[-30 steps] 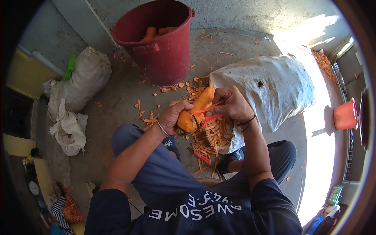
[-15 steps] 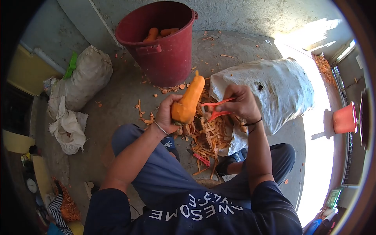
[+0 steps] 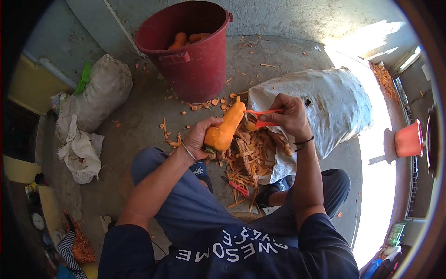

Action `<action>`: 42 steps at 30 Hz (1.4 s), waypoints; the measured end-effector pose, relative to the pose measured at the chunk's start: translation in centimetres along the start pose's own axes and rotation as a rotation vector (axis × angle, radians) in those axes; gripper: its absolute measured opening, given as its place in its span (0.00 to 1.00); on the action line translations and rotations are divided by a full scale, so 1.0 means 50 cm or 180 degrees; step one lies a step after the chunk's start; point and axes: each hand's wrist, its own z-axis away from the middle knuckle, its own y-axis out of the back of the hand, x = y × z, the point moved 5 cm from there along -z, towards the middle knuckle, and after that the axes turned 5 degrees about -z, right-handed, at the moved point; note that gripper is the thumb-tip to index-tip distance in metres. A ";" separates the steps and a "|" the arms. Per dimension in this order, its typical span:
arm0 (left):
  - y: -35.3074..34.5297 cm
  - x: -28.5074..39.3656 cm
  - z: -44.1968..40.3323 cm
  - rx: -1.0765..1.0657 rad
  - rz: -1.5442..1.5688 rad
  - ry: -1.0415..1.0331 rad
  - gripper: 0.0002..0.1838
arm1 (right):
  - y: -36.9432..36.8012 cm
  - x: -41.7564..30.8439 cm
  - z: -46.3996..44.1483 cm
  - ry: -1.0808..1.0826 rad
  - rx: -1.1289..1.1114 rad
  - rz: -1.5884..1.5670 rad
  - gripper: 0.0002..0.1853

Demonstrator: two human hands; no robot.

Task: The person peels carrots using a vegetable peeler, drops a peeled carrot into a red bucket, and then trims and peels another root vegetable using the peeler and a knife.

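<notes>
And here's the left hand (image 3: 200,136), fingers curled around the broad end of a smooth, bright-orange vegetable (image 3: 222,134), bulbous below and slim at the neck, held above the grey concrete floor (image 3: 144,121) with its thin tip angled up and away. Over on the other side, the right hand (image 3: 293,116) pinches an orange-red, two-pronged plastic peeler (image 3: 267,122) between thumb and fingers, prongs aimed at the vegetable's neck! Touching, or just beside it? From this angle, hard to say.

Below them spreads a heap of curled orange peelings (image 3: 248,158), a small red-handled knife (image 3: 239,188) at its near edge. A bulging white woven sack (image 3: 320,107) lies to the right, and beyond stands a tall, dark-red plastic bucket (image 3: 200,76), more orange vegetables (image 3: 180,39) inside.
</notes>
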 end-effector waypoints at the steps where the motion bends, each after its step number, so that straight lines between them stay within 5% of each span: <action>1: 0.003 -0.009 -0.005 -0.0488 0.0135 0.0180 0.24 | -0.006 -0.007 0.003 -0.0010 -0.0008 0.0001 0.14; 3: -0.012 -0.024 -0.007 -0.0985 0.0274 0.0379 0.24 | -0.053 -0.030 0.014 0.0079 -0.0458 0.0222 0.15; 5: -0.028 -0.022 -0.005 -0.0307 0.0402 0.0415 0.26 | -0.088 -0.034 0.017 0.0209 -0.0620 -0.0363 0.14; 7: -0.018 -0.027 -0.012 -0.0497 0.0383 0.0356 0.27 | -0.115 -0.015 0.012 0.0139 -0.0799 -0.0295 0.13; 15: -0.038 -0.008 0.011 -0.1115 0.0448 0.0165 0.24 | -0.044 -0.023 0.011 -0.0029 -0.0373 -0.0536 0.15; 22: -0.008 -0.004 -0.013 -0.0451 0.0695 -0.0194 0.24 | -0.055 -0.024 0.014 0.0142 -0.0574 -0.0017 0.17; 25: 0.010 0.006 -0.021 -0.0603 0.0870 -0.0507 0.25 | -0.088 0.042 0.014 -0.0295 -0.1439 -0.1485 0.20; 27: 0.011 0.027 -0.022 -0.0674 0.0943 -0.0648 0.25 | -0.102 0.108 -0.009 -0.0089 -0.1085 0.1174 0.19; 31: 0.023 0.052 -0.010 -0.0170 0.0825 -0.0718 0.27 | -0.171 0.270 -0.001 -0.0371 -0.0738 0.1495 0.19; 36: 0.011 0.039 0.003 -0.0608 0.0762 -0.0443 0.30 | -0.289 0.592 0.114 -0.1658 -0.0521 0.0369 0.23; 41: 0.022 0.023 0.004 -0.0546 0.0928 -0.0362 0.34 | -0.306 0.693 0.195 -0.2287 -0.0262 0.0699 0.20; 42: 0.027 0.025 -0.001 -0.0539 0.0924 -0.0356 0.34 | -0.302 0.695 0.188 -0.2272 0.0040 -0.0059 0.19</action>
